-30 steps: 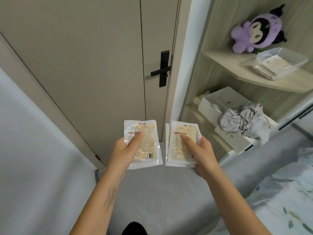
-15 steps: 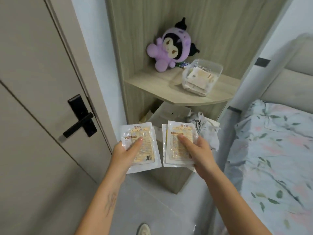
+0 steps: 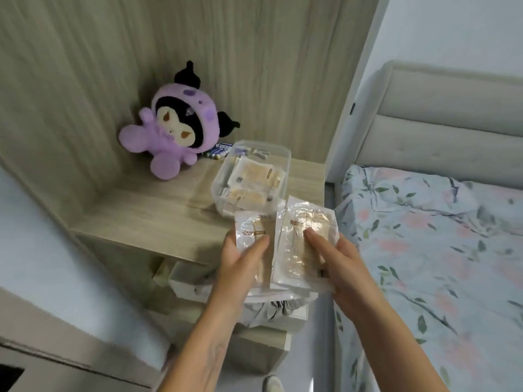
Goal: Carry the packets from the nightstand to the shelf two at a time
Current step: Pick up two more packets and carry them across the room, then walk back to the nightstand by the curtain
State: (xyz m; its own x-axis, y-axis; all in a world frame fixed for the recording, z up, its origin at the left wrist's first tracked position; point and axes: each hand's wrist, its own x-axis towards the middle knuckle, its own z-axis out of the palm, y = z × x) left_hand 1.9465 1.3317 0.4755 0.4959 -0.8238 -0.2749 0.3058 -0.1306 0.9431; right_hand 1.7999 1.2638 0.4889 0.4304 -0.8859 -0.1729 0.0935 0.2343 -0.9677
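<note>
- Left hand (image 3: 240, 267): grip pinching one packet (image 3: 252, 232), thumb laid across its face, remaining fingers behind it.
- Right hand (image 3: 343, 271): grip pinching the second packet (image 3: 304, 244), thumb on its face, fingers hidden beneath.
- The two packets sit side by side, edges just beside or slightly overlapping; which one cannot be told. Both are held above the front edge of the shelf (image 3: 158, 213).
- Clear bin (image 3: 278, 161) stands on the shelf directly beyond the packets and contains several similar packets.
- Purple plush toy (image 3: 172, 128) sits at the back left of the shelf, against the wood panel; batteries (image 3: 218, 151) lie between it and the bin.
- Bed (image 3: 441, 250) with floral sheet lies to the right.
</note>
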